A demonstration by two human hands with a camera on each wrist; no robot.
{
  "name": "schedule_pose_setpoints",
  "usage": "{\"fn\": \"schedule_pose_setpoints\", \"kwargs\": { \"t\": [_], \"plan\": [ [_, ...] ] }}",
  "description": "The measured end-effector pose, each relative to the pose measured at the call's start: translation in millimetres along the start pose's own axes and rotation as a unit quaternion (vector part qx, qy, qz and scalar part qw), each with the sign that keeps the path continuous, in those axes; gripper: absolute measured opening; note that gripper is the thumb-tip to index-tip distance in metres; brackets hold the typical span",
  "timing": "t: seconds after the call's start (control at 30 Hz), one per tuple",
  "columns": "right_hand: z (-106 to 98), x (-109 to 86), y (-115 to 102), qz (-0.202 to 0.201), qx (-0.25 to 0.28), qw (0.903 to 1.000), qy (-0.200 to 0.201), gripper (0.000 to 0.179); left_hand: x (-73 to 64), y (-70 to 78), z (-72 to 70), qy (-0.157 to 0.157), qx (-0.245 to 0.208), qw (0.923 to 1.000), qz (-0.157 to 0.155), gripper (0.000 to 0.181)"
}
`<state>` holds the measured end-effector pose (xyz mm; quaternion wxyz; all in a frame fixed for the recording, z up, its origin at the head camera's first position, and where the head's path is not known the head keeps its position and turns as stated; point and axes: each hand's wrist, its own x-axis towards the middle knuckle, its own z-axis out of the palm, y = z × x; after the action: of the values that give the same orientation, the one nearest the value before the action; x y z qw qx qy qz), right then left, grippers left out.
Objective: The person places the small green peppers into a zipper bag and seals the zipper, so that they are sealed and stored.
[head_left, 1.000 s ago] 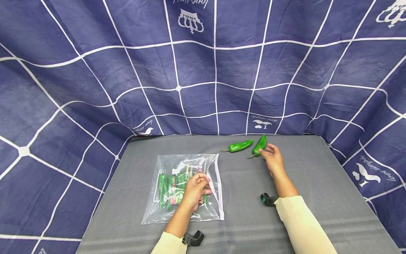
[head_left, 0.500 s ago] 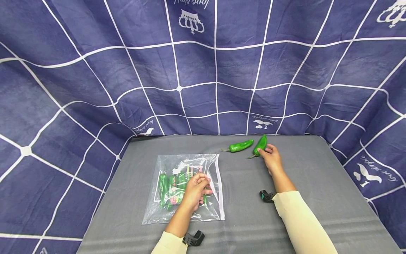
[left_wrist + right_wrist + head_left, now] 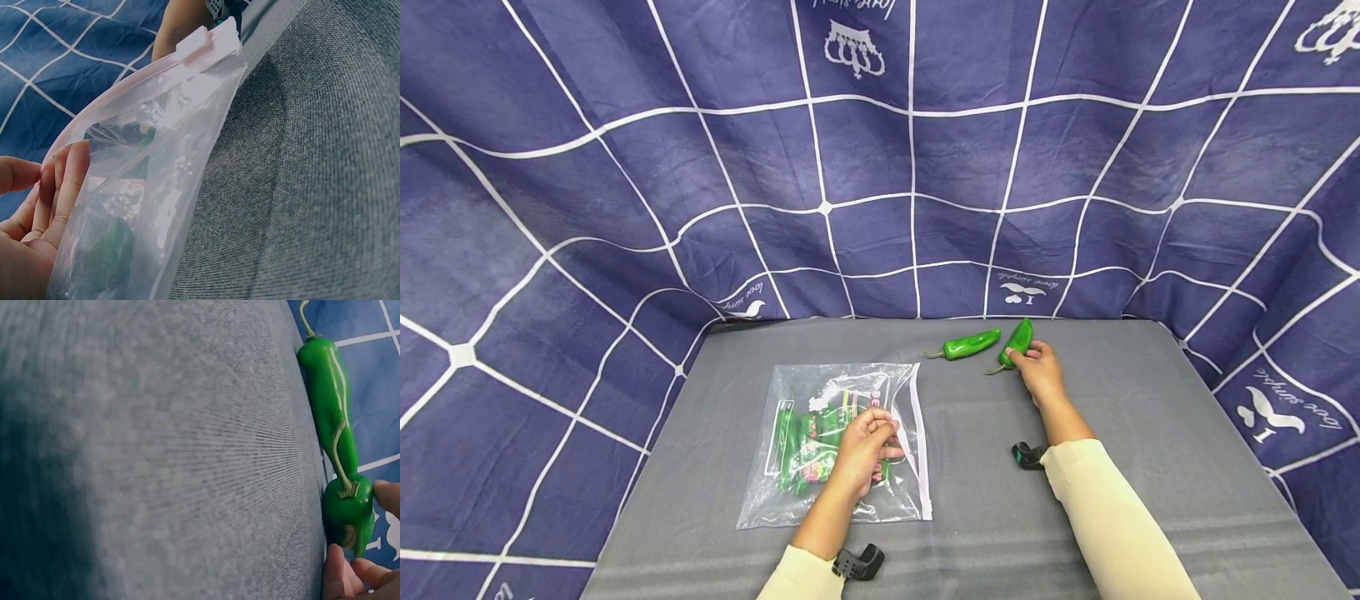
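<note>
A dark blue curtain (image 3: pixel 872 233) is hanging in soft folds behind and on both sides of a gray tabletop (image 3: pixel 981 475) with a woven-looking surface. White lines (image 3: pixel 911 112) are crossing the fabric in a wavy grid. Upside-down white crowns (image 3: pixel 855 50) are showing near the top, while white mustache prints (image 3: pixel 1033 290) are appearing lower down.

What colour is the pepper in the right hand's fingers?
The pepper is bright, shiny green; it shows best in the right wrist view.
</note>
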<state>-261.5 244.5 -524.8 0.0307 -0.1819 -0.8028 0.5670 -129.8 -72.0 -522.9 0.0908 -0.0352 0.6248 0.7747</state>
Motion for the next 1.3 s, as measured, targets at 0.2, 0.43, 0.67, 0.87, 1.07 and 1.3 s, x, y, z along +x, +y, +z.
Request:
{"fn": "schedule_pose_setpoints", "kwargs": {
  "t": [0.2, 0.43, 0.67, 0.87, 1.07, 1.3],
  "plan": [
    [2.9, 1.6, 0.8, -0.004, -0.011, 0.9999, -0.003, 0.072, -0.5, 0.2, -0.1, 0.003, 0.003, 1.0000, -0.005, 0.014],
    [0.5, 1.8, -0.4, 0.001, -0.022, 0.9995, -0.022, 0.071, -0.5, 0.5, 0.2, 0.001, 0.003, 1.0000, -0.006, 0.016],
    [-0.7, -1.0, -0.8, 0.007, -0.030, 0.9991, -0.029, 0.063, 0.9, -1.4, 0.1, -0.002, -0.009, 0.9999, 0.005, 0.013],
    [1.6, -1.7, 0.0, 0.012, -0.039, 0.9989, -0.021, 0.058, 1.5, -3.0, -0.5, -0.002, -0.010, 0.9999, 0.006, 0.012],
    [1.7, -2.2, -5.7, 0.015, -0.100, 0.9945, -0.027, 0.059, 0.8, -2.8, -1.2, -0.005, 0.000, 1.0000, 0.001, 0.013],
    [0.0, -0.4, -8.4, 0.027, -0.104, 0.9930, -0.049, 0.058, -0.1, -1.5, -1.1, -0.007, -0.005, 1.0000, 0.004, 0.012]
  ]
}}
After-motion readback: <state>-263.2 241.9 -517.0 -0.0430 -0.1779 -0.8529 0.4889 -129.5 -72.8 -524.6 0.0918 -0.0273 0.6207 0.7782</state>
